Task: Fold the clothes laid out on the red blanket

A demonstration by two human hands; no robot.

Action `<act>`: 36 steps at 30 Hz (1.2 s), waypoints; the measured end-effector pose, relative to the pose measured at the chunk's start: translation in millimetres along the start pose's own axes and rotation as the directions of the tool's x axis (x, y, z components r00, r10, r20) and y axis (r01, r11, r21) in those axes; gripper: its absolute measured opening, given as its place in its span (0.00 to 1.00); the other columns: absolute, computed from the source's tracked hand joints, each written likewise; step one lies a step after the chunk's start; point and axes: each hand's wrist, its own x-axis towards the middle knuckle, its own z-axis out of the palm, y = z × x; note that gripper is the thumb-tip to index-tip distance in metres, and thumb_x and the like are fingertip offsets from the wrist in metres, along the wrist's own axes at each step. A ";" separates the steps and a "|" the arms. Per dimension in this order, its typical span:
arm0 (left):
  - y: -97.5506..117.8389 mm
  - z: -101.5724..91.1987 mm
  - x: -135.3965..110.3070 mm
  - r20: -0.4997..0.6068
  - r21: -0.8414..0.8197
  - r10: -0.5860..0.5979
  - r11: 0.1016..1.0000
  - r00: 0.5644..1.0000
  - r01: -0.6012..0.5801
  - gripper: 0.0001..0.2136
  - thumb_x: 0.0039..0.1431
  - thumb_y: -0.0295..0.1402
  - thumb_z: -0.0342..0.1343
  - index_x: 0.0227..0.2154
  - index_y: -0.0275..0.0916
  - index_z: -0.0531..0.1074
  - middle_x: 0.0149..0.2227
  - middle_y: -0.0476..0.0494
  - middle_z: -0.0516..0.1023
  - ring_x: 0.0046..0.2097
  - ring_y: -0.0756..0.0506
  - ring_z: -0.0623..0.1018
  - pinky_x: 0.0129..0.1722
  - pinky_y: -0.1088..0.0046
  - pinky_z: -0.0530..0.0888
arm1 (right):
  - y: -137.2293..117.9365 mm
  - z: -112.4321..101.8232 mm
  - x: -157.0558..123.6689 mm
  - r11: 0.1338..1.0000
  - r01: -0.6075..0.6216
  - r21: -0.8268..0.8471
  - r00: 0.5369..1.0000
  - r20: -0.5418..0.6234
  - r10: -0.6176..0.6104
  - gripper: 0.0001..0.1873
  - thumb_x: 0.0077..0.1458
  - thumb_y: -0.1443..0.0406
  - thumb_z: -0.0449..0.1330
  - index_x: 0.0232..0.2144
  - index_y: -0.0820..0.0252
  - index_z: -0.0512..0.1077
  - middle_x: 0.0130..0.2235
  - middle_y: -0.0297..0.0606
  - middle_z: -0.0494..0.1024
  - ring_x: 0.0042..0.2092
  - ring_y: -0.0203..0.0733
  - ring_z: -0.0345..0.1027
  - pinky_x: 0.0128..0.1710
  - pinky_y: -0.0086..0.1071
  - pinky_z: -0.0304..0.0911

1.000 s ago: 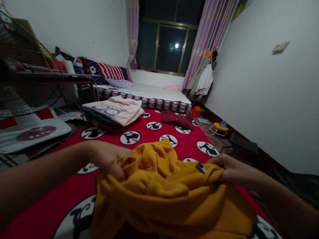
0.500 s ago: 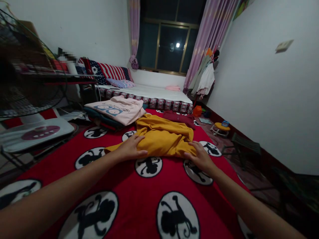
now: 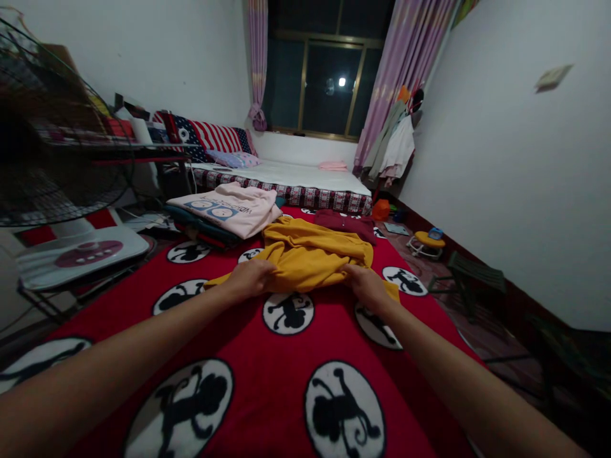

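Note:
A mustard-yellow garment [image 3: 312, 254] lies bunched on a red blanket [image 3: 267, 356] printed with black monkeys in white circles. My left hand [image 3: 251, 278] is closed on the garment's near left edge. My right hand [image 3: 365, 284] is closed on its near right edge. Both arms reach far forward over the blanket.
A stack of folded clothes topped by a pink shirt [image 3: 226, 210] sits behind left, a dark red garment [image 3: 344, 224] behind right. A fan [image 3: 57, 159] stands at the left. A mattress [image 3: 286, 181] lies under the window. A small stool [image 3: 426, 245] and folding chair [image 3: 470, 280] stand at the right wall.
One second ago I held the yellow garment close and raised. It then went down far out on the blanket. Since half a second ago my flat hands have closed on its near edge.

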 end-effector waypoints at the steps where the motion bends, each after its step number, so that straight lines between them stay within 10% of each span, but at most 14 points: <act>1: -1.7 -13.2 8.0 0.011 -0.107 -0.061 0.992 0.998 0.061 0.12 0.56 0.42 0.52 0.32 0.39 0.75 0.31 0.45 0.77 0.38 0.42 0.76 0.38 0.71 0.71 | 5.2 -12.7 10.1 0.996 -0.035 0.087 0.999 -0.004 0.035 0.17 0.55 0.69 0.52 0.45 0.56 0.73 0.42 0.40 0.78 0.43 0.45 0.70 0.40 0.32 0.62; 7: -12.7 -67.0 24.2 0.324 -0.536 -0.136 0.789 0.936 0.301 0.25 0.49 0.56 0.54 0.34 0.37 0.72 0.29 0.46 0.75 0.31 0.46 0.72 0.29 0.74 0.69 | 31.7 -68.2 24.8 0.771 -0.102 0.629 0.975 0.217 -0.048 0.15 0.46 0.64 0.57 0.39 0.59 0.74 0.38 0.35 0.78 0.38 0.41 0.70 0.39 0.31 0.65; 11: -6.4 -43.2 -1.7 0.547 -0.361 -0.026 0.894 0.837 0.264 0.22 0.47 0.55 0.55 0.24 0.37 0.70 0.25 0.50 0.69 0.27 0.50 0.66 0.27 0.76 0.64 | 34.4 -54.4 -8.1 0.796 -0.307 0.522 0.770 0.628 -0.115 0.10 0.41 0.68 0.58 0.31 0.61 0.74 0.31 0.33 0.77 0.33 0.38 0.68 0.36 0.30 0.65; 17: 10.6 -37.9 -22.6 0.807 -0.208 0.041 0.953 0.590 0.219 0.20 0.46 0.51 0.60 0.16 0.37 0.67 0.17 0.52 0.62 0.20 0.52 0.59 0.19 0.77 0.55 | 30.9 -69.2 -36.2 0.864 -0.244 0.440 0.584 0.778 -0.231 0.12 0.47 0.59 0.62 0.31 0.63 0.76 0.30 0.33 0.76 0.31 0.36 0.67 0.31 0.25 0.61; 20: 23.4 -47.6 -10.2 0.874 -0.114 -0.005 0.970 0.486 0.215 0.22 0.47 0.53 0.58 0.19 0.36 0.72 0.18 0.48 0.68 0.20 0.50 0.65 0.19 0.77 0.59 | 30.2 -78.7 -32.0 0.885 -0.220 0.410 0.622 0.758 -0.196 0.21 0.47 0.51 0.63 0.33 0.65 0.77 0.30 0.35 0.77 0.31 0.38 0.68 0.29 0.26 0.61; 22: 30.4 -45.5 4.6 0.753 -0.114 -0.001 0.985 0.658 0.132 0.20 0.51 0.51 0.56 0.26 0.36 0.76 0.24 0.45 0.74 0.26 0.47 0.72 0.24 0.76 0.66 | 30.6 -73.2 -25.9 0.885 -0.220 0.410 0.779 0.620 -0.094 0.24 0.49 0.49 0.60 0.36 0.65 0.77 0.30 0.37 0.76 0.31 0.39 0.69 0.30 0.28 0.62; 25: 31.2 -25.1 26.4 0.270 0.041 0.029 0.998 0.962 -0.042 0.23 0.47 0.41 0.63 0.48 0.42 0.73 0.47 0.41 0.75 0.42 0.41 0.76 0.39 0.71 0.71 | 29.0 -49.6 -19.5 0.937 -0.146 0.317 0.958 0.281 0.054 0.22 0.47 0.54 0.63 0.41 0.61 0.74 0.35 0.38 0.76 0.36 0.42 0.70 0.36 0.33 0.65; 28: 19.4 5.3 38.0 0.125 0.205 0.068 0.974 0.990 -0.093 0.39 0.46 0.34 0.62 0.63 0.50 0.55 0.60 0.40 0.64 0.50 0.37 0.74 0.47 0.66 0.70 | 21.4 -22.5 -21.8 0.982 -0.079 0.171 0.992 0.114 0.060 0.30 0.41 0.61 0.67 0.49 0.57 0.71 0.43 0.42 0.75 0.43 0.47 0.69 0.43 0.38 0.64; 32: 1.1 29.2 41.6 0.186 0.120 0.045 0.990 0.982 -0.068 0.19 0.52 0.31 0.54 0.49 0.41 0.74 0.45 0.39 0.76 0.45 0.39 0.76 0.44 0.68 0.70 | 10.3 -7.2 -31.5 0.999 -0.012 0.033 0.987 0.161 0.007 0.32 0.44 0.62 0.65 0.54 0.55 0.68 0.49 0.46 0.71 0.44 0.50 0.69 0.42 0.40 0.65; 36: -18.0 5.8 38.2 0.100 0.010 -0.024 1.000 0.995 0.023 0.12 0.53 0.32 0.51 0.36 0.36 0.78 0.34 0.43 0.79 0.39 0.43 0.76 0.39 0.72 0.71 | 13.5 -15.7 -36.9 0.992 0.033 0.122 0.988 0.147 -0.051 0.25 0.49 0.63 0.60 0.51 0.55 0.70 0.48 0.43 0.72 0.41 0.45 0.69 0.40 0.37 0.65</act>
